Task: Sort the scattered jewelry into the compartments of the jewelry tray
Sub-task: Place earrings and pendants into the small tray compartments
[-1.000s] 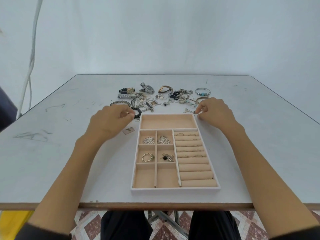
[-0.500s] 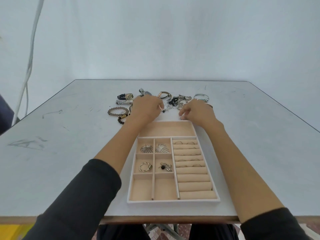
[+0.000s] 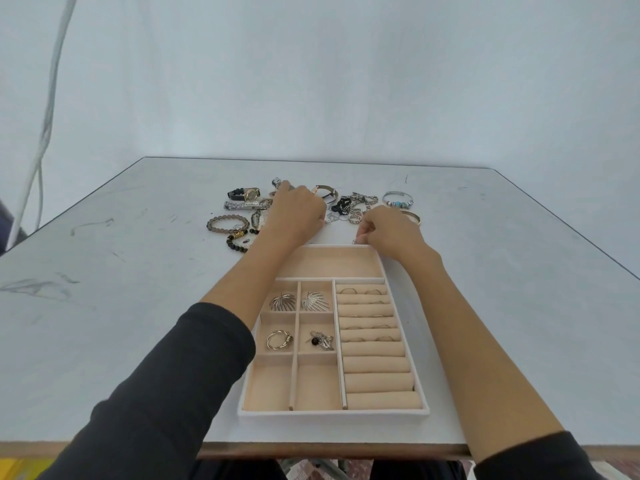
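Note:
The beige jewelry tray [image 3: 333, 414] lies in the middle of the table. It holds two silver leaf earrings [image 3: 282, 301], a ring [image 3: 278, 339], a dark-beaded piece [image 3: 320, 340] and thin rings on the upper rolls [image 3: 362, 292]. The scattered jewelry pile [image 3: 353, 206] lies just beyond it. My left hand [image 3: 298, 213] reaches into the pile with fingers curled down, its fingertips hidden beside a small silver piece [image 3: 328, 220]. At the tray's far rim, my right hand [image 3: 389, 230] pinches a tiny silver piece [image 3: 354, 241].
Left of the pile lie a brown bead bracelet [image 3: 227, 223], a black bead bracelet [image 3: 237, 244] and watches [image 3: 244, 194]. A turquoise-beaded bangle [image 3: 398, 199] and a gold bangle [image 3: 412, 216] lie at the right. A white cable [image 3: 45, 116] hangs at far left.
My left hand let go of the black bead bracelet, which now lies left of the tray, and reached forward into the pile. My right hand shifted slightly left along the tray's far rim.

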